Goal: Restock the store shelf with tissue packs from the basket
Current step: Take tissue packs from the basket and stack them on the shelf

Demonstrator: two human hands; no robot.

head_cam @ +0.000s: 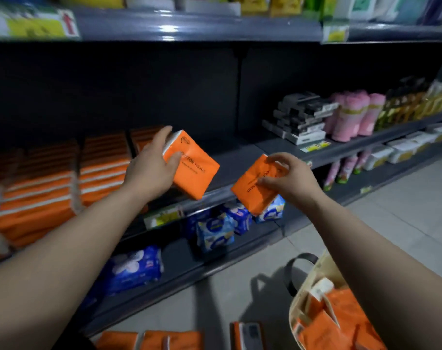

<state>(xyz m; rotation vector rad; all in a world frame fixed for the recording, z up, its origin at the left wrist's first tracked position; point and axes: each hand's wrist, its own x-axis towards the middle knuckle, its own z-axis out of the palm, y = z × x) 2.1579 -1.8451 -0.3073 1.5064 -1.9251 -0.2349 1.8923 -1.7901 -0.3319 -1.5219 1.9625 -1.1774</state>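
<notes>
My left hand (pixel 153 170) grips an orange tissue pack (pixel 194 170) by its upper end, in front of the middle shelf (pixel 230 157). My right hand (pixel 290 178) holds a second orange tissue pack (pixel 250 190) from its right side, a little lower and to the right. Stacks of the same orange packs (pixel 51 183) fill the shelf's left part, just behind my left hand. The cream basket (pixel 308 276) with a black handle stands on the floor at the lower right, with several orange packs (pixel 341 324) inside, partly hidden by my right forearm.
The middle shelf is bare to the right of the stacks up to black-and-white boxes (pixel 300 117) and pink rolls (pixel 353 114). Blue packets (pixel 215 231) lie on the lower shelf. More orange packs (pixel 169 339) lie at the bottom edge. A grey upper shelf (pixel 189 29) overhangs.
</notes>
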